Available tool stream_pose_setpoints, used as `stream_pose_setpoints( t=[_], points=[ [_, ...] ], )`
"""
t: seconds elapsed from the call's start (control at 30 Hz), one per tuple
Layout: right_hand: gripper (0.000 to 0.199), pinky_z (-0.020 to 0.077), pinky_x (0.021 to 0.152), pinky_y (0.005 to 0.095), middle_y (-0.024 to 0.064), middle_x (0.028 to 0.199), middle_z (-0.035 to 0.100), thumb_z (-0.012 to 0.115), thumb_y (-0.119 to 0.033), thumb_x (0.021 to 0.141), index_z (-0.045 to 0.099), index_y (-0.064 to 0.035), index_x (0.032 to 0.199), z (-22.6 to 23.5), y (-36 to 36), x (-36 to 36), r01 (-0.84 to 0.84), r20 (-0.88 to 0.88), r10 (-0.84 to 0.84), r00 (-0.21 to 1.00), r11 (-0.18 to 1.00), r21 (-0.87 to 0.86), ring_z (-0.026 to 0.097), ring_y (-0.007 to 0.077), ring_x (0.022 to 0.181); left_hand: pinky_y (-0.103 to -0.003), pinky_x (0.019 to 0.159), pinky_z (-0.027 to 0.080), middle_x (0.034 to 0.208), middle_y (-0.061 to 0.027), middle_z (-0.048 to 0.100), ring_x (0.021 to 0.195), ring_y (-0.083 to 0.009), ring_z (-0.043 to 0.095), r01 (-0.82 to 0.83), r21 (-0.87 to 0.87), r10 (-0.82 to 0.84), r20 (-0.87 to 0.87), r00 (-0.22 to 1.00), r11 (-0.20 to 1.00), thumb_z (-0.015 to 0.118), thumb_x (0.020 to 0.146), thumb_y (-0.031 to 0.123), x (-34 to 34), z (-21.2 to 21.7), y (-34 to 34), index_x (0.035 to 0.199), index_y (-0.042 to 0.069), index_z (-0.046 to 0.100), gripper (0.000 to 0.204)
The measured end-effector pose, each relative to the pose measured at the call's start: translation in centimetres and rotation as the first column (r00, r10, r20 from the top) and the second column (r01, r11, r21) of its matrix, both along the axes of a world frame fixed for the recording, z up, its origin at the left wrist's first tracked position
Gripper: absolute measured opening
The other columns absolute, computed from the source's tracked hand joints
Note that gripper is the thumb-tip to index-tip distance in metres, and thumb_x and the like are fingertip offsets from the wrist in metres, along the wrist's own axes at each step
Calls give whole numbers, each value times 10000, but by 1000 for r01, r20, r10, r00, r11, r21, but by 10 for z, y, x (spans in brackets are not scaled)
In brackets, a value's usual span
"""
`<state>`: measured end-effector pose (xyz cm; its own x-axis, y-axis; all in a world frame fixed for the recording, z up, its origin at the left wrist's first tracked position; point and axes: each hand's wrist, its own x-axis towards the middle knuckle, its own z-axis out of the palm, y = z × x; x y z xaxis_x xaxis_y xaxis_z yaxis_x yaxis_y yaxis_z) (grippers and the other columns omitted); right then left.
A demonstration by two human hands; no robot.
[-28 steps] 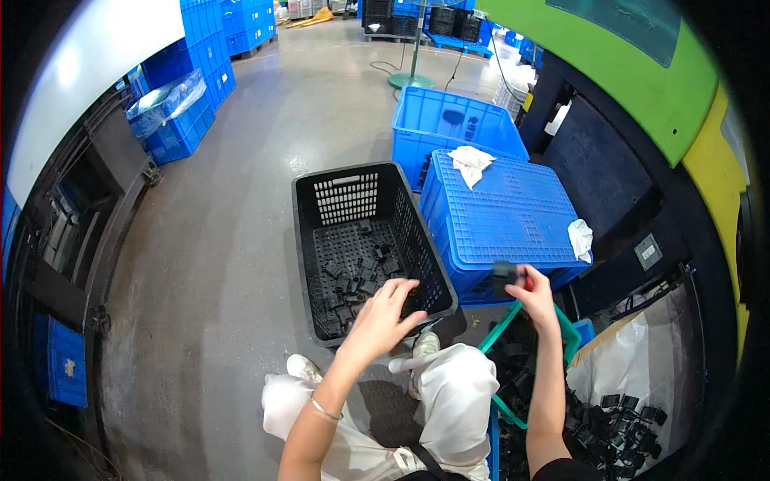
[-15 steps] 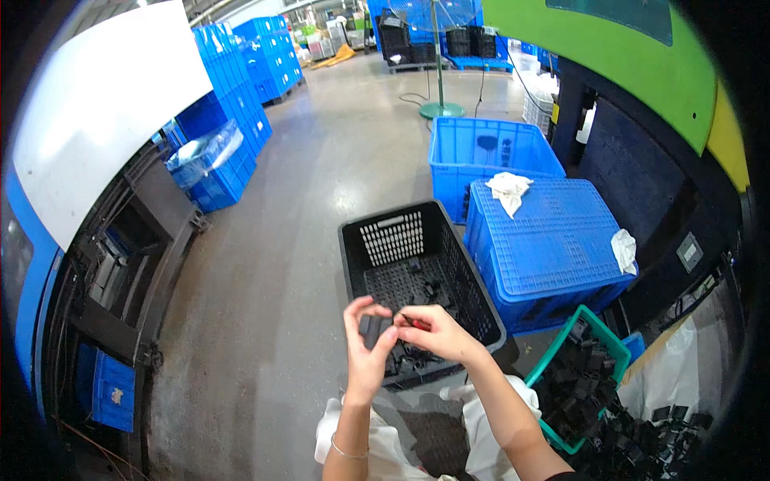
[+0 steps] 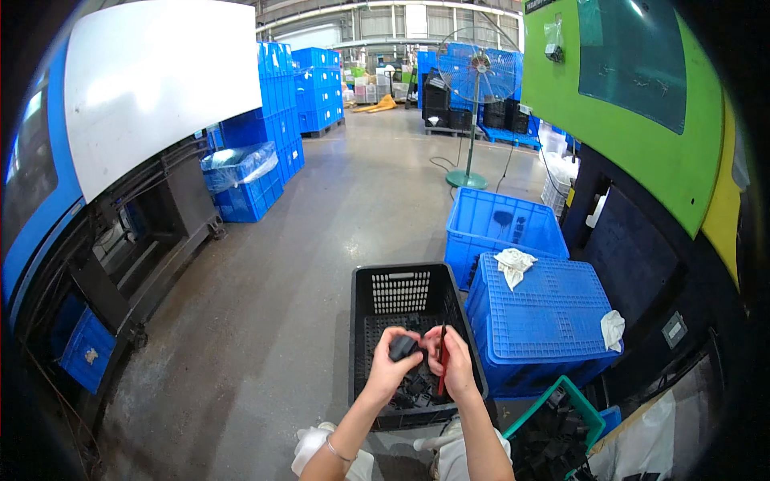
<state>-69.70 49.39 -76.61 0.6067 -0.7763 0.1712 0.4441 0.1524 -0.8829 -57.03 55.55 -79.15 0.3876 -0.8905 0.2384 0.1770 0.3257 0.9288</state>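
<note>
My left hand (image 3: pixel 385 373) is closed around a small black plastic part (image 3: pixel 403 347), with the fingers curled over its far side. Close beside it, my right hand (image 3: pixel 458 369) grips a slim tool with red handles (image 3: pixel 441 380). Its dark narrow end points up and away from me; whether it is a cutter or a knife cannot be made out. Both hands are above a black plastic crate (image 3: pixel 358 309) with slotted walls. Loose black parts (image 3: pixel 415 391) lie on the crate's bottom, partly hidden by my hands and forearms.
Right of the crate stand a lidded blue bin (image 3: pixel 545 313) with white cloths (image 3: pixel 513 264) and an open blue bin (image 3: pixel 505 235). A green basket (image 3: pixel 595 417) of black parts is at lower right. Machines flank both sides; a standing fan (image 3: pixel 473 136) is farther off.
The view has tilted upward, showing more of the hall. My hands have drawn slightly apart, and the red-handled tool now stands upright in my right hand. My left hand still holds the black part.
</note>
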Motion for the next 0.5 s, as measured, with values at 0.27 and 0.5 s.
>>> stream_pose_setpoints(
  t=[0.27,0.5],
  points=[
    [126,333,468,204,10,662,530,573,-119,909,594,3,930,2,1,-13,335,23,-353,935,863,-378,440,42,547,-302,928,467,1143,-102,637,1065,-159,592,-40,-106,61,204,977,994,664,764,-63,-13,24,-12,1235,33,556,493],
    [127,425,471,257,88,685,592,664,-51,784,631,5,893,15,9,-20,192,-143,-543,828,514,-836,565,179,507,-340,795,483,926,-113,581,853,-261,604,-269,-69,269,476,838,961,638,631,-91,-20,16,2,1157,55,589,548]
  ],
)
